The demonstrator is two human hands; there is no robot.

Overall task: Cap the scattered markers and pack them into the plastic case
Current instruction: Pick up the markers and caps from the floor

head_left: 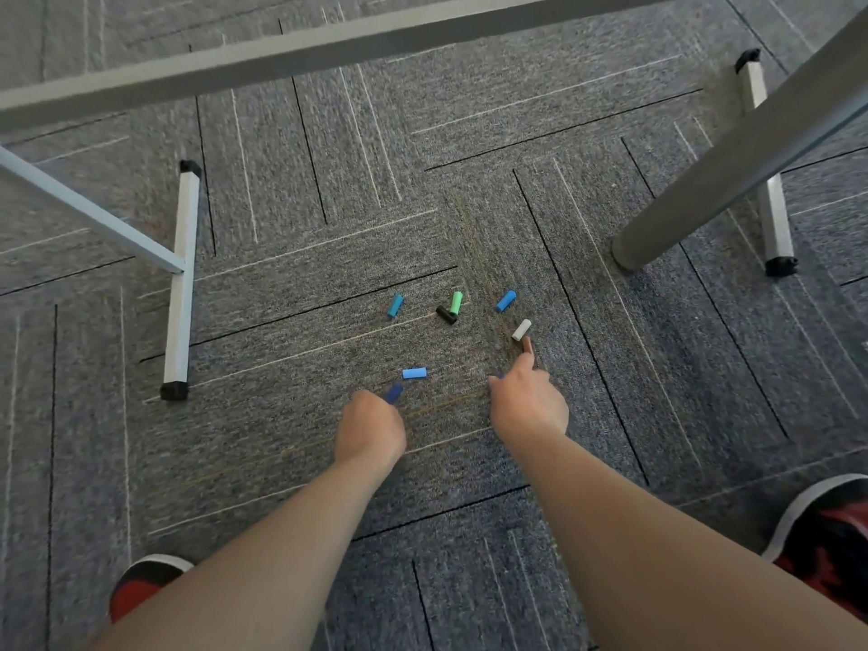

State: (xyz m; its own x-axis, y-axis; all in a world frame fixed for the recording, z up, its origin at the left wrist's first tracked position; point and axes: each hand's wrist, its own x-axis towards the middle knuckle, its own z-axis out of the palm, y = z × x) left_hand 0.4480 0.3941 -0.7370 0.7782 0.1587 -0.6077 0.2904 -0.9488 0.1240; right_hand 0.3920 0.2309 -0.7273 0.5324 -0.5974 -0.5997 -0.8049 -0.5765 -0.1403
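Caps scattered on grey carpet point(282, 331), both hands down among them.

Left hand point(371, 427) low over the carpet, fingers curled, seemingly pinching a dark blue cap point(393, 393) poking out past the knuckles, just short of a light blue cap point(414, 373) lying flat. Right hand point(528, 401) with forefinger stretched straight and thumb spread aside, fingertip touching a brown cap point(528, 345) just beside a white cap point(521, 329); remaining fingers hidden under the palm. Farther out, a loose arc: teal cap point(395, 306), green cap point(456, 302) touching a black cap point(446, 314), blue cap point(506, 301). Left table foot point(181, 279) and round grey leg point(732, 171) flanking the patch; red-and-black shoes point(831, 547) at the lower corners.
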